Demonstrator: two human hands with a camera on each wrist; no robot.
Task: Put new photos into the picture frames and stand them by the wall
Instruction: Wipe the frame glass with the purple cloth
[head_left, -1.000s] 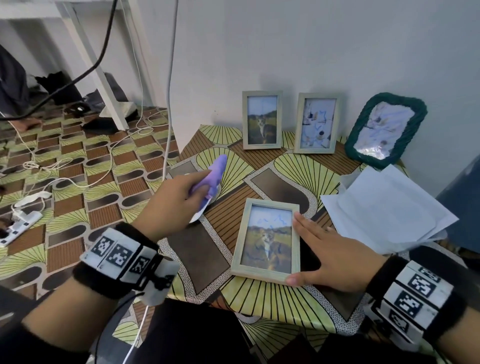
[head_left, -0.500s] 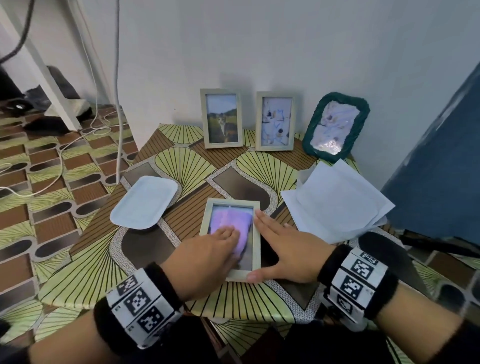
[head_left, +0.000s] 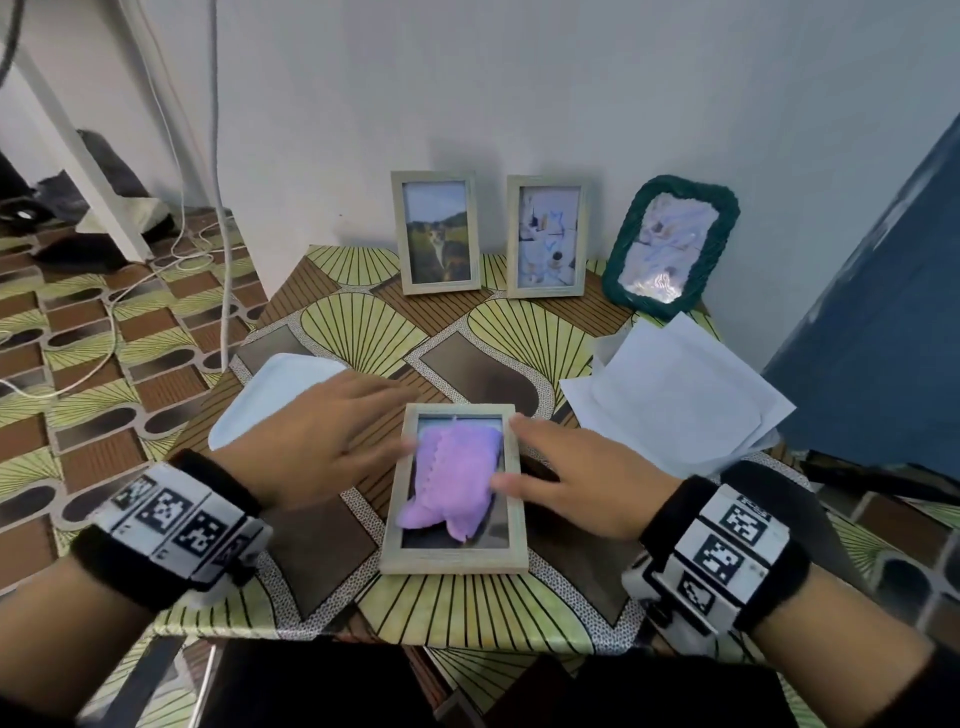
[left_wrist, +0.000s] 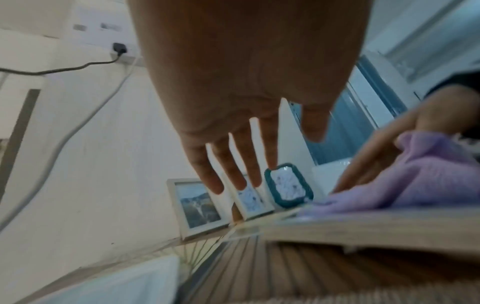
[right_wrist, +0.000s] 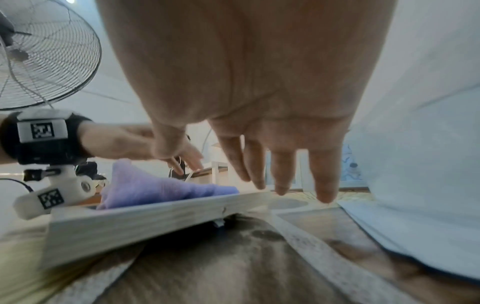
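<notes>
A frame (head_left: 454, 491) lay flat, glass up, on the table (head_left: 322, 577), well in front of three frames leaning on the wall: a cat frame (head_left: 439, 233), a pale frame (head_left: 549, 236) right of it, and a green frame (head_left: 671, 244) furthest right. A purple cloth (head_left: 452, 480) lay bunched on the flat frame's glass. The left hand (head_left: 317, 436) hovered just left of that frame, fingers straight and spread, gripping nothing, its fingertips near the frame's left edge. The right hand (head_left: 574, 478) was at the frame's right edge, fingers straight and slightly apart, thumb toward the cloth; whether it pressed the frame I could not tell. A white pad (head_left: 270, 392) lay left of the frame and loose papers (head_left: 675, 395) to its right. The step looked like wiping the glass of the last frame. Next, someone would likely need to take the cloth off, then stand the frame by the wall, left of the cat frame or wherever room remained.
</notes>
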